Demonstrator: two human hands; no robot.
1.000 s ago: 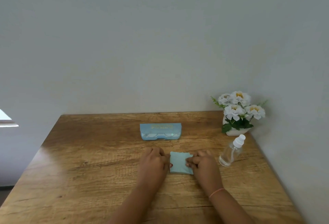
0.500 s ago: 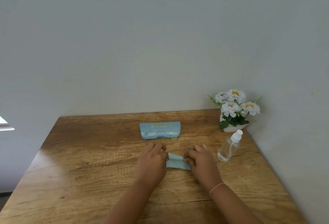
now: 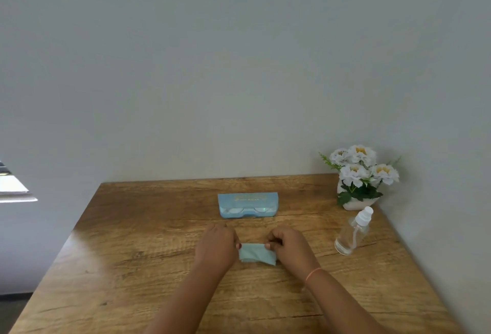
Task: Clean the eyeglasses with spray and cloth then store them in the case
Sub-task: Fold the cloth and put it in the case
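Pinching the pale blue cloth [image 3: 257,254] between both hands, I have it stretched across the gap between them, low over the wooden table [image 3: 132,267]. My left hand [image 3: 216,247] is curled into a loose fist, knuckles up, with its thumb and fingertips closed on the cloth's left end. My right hand [image 3: 288,247] mirrors it, fingers closed on the right end, the thumbnail showing at the cloth's upper corner. The cloth looks folded or bunched into a short band; whether its lower edge touches the wood or hangs just clear of it I cannot tell.

Beyond my hands, toward the wall, lies the light blue glasses case [image 3: 248,204], flat on the table with its long side facing me and some gold lettering on top that is too small to read. Through its clear front strip I can make out the eyeglasses [image 3: 245,210] inside, the two lenses side by side. The case sits apart from both hands.

To my right stands the clear spray bottle [image 3: 353,231] with a white cap, upright, though the wide lens leans it, and near my right hand without touching it. Behind it, in the corner by the wall, is a white pot of white flowers [image 3: 361,174] with green leaves. A thin orange band [image 3: 312,273] circles my right wrist. At the far left edge a bright window ledge [image 3: 14,191] shows.
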